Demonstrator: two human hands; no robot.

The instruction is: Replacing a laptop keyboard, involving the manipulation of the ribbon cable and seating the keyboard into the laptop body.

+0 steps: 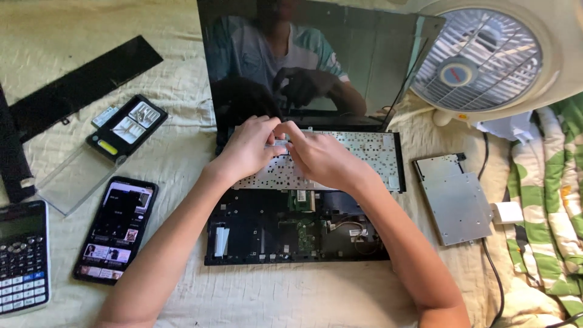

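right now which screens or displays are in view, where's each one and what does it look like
laptop screen: top centre, upright behind both hands, dark and reflective, switched off.
smartphone: left of the opened laptop base, flat on the cloth, black, lit screen with small pictures.
calculator: far left bottom edge, black body, greyish display, white and dark keys.

soft even daylight, pretty bright, strong reflection on the dark laptop screen [316, 61], faint shadows under arms below it, fan [480, 58] right of it slightly washed out, mild overall softness
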